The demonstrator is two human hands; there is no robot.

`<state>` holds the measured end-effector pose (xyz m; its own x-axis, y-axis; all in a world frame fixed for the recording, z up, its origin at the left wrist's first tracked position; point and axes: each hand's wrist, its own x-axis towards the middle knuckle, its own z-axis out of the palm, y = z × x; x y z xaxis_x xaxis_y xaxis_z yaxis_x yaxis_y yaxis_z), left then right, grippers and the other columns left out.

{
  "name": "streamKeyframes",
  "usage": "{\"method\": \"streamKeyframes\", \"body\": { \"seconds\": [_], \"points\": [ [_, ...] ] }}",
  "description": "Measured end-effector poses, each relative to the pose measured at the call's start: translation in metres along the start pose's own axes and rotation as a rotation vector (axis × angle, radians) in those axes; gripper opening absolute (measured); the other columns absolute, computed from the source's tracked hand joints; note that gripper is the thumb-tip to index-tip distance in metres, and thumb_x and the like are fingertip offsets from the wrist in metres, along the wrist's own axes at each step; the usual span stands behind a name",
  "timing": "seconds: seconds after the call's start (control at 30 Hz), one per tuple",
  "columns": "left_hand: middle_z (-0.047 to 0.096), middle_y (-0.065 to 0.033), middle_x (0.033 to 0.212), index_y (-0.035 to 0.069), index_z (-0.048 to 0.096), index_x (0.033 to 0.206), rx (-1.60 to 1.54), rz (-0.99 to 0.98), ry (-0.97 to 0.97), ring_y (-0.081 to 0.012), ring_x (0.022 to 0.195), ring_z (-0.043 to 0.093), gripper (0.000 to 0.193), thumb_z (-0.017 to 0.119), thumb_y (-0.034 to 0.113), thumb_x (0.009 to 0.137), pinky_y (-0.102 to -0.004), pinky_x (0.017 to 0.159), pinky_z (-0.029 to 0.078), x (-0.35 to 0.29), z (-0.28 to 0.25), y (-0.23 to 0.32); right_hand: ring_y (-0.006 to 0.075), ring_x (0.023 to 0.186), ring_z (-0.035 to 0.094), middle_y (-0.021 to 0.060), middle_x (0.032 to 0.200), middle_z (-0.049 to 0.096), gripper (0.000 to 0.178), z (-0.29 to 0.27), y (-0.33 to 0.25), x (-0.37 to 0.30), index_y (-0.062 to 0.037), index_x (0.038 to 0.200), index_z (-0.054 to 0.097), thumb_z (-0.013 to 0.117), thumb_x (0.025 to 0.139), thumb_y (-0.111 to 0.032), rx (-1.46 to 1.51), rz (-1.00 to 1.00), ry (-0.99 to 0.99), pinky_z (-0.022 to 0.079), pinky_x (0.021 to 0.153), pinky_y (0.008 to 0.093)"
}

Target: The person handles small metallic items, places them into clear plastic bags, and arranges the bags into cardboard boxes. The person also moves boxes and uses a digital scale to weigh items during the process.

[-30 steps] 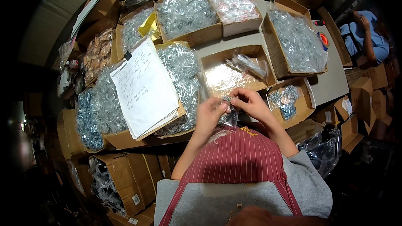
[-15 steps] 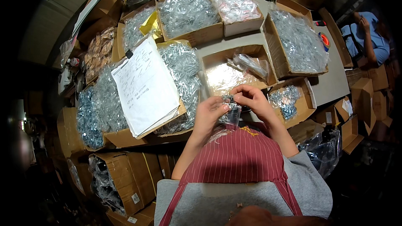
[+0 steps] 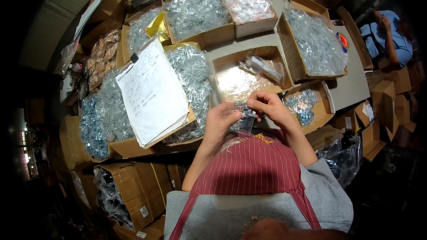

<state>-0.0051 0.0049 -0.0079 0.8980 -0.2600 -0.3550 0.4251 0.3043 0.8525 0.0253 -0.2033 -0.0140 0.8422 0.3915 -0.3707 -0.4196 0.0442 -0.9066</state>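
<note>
In front of my apron I have a small clear plastic bag (image 3: 245, 123), with silvery metal pieces showing in it. My left hand (image 3: 218, 122) is closed on the bag's left side, thumb pressed near its upper part. At the upper right of the bag, my right hand (image 3: 272, 109) is closed in a pinch with thumb and forefinger. The hands nearly meet, so the bag's mouth is partly hidden. Just beyond them stands a shallow cardboard box (image 3: 229, 82) with a few filled clear bags (image 3: 263, 67) lying in it.
A clipboard with papers (image 3: 151, 98) rests over boxes at left. Boxes of bagged metal parts (image 3: 198, 11) line the far side. Another tall box of bags (image 3: 313, 40) stands right, above a tray of loose bluish pieces (image 3: 306, 106). A person in blue (image 3: 396, 40) sits far right.
Metal pieces that showed near my fingertips at the bag's top now appear lower in the bag. My right fingers have shifted slightly at its upper edge; my left hand keeps its grip.
</note>
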Motion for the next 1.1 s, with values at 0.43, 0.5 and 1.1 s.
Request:
{"method": "streamKeyframes", "body": {
  "seconds": [0.43, 0.5, 1.1],
  "points": [
    [0.072, -0.0107, 0.091, -0.005, 0.064, 0.108, -0.05, 0.023, 0.017, -0.0145, 0.082, 0.069, 0.024, 0.07, 0.003, 0.086, -0.0244, 0.074, 0.053, -0.001, -0.003, 0.004, 0.007, 0.06, 0.055, -0.0006, 0.07, 0.059, 0.017, -0.001, -0.011, -0.001, -0.0022, 0.09, 0.066, 0.067, 0.094, -0.019, 0.02, 0.028, -0.089, 0.043, 0.052, 0.0222],
    [0.072, -0.0106, 0.091, -0.005, 0.063, 0.108, -0.038, 0.032, 0.039, -0.0148, 0.082, 0.069, 0.024, 0.07, 0.003, 0.086, -0.0246, 0.074, 0.053, -0.002, -0.003, 0.004, 0.0077, 0.062, 0.058, 0.0002, 0.072, 0.061, 0.016, -0.003, -0.015, -0.003, -0.002, 0.092, 0.066, 0.067, 0.093, -0.018, 0.053, 0.023, -0.11, 0.045, 0.054, 0.0223],
    [0.07, -0.012, 0.093, -0.01, 0.062, 0.114, 0.047, -0.01, -0.024, -0.014, 0.082, 0.067, 0.032, 0.071, 0.002, 0.086, -0.0247, 0.074, 0.053, -0.007, -0.007, 0.006, 0.0081, 0.062, 0.058, 0.0016, 0.072, 0.062, 0.012, -0.007, -0.02, 0.007, 0.0016, 0.094, 0.063, 0.058, 0.084, -0.005, -0.15, 0.006, -0.228, 0.045, 0.056, 0.0228]
  ]
}}
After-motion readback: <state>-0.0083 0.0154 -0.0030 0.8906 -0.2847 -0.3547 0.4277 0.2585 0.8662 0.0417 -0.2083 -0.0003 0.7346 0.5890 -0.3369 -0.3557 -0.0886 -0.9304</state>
